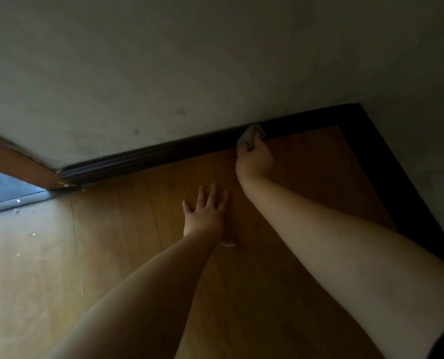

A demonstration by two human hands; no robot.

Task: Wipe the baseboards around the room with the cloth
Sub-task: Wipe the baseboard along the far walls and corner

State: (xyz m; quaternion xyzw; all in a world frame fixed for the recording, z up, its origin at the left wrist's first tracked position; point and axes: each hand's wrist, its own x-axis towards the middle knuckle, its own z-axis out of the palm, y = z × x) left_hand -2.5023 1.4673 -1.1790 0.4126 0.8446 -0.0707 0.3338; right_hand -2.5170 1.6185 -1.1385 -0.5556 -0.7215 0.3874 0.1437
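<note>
A dark brown baseboard (pixel 148 158) runs along the foot of the pale wall and turns at the corner into a second stretch (pixel 386 161) on the right. My right hand (pixel 254 160) grips a bunched grey cloth (pixel 250 136) and holds it against the baseboard, a little left of the corner. My left hand (pixel 206 212) lies flat on the wooden floor with fingers spread, about a hand's length in front of the baseboard.
An open wooden door (pixel 16 161) stands at the left end of the baseboard, with a metal threshold strip (pixel 16 203) below it. Small pale scraps (pixel 31 234) lie on the wooden floor (pixel 107 255) at the left. Another pale scrap (pixel 228 244) sits by my left wrist.
</note>
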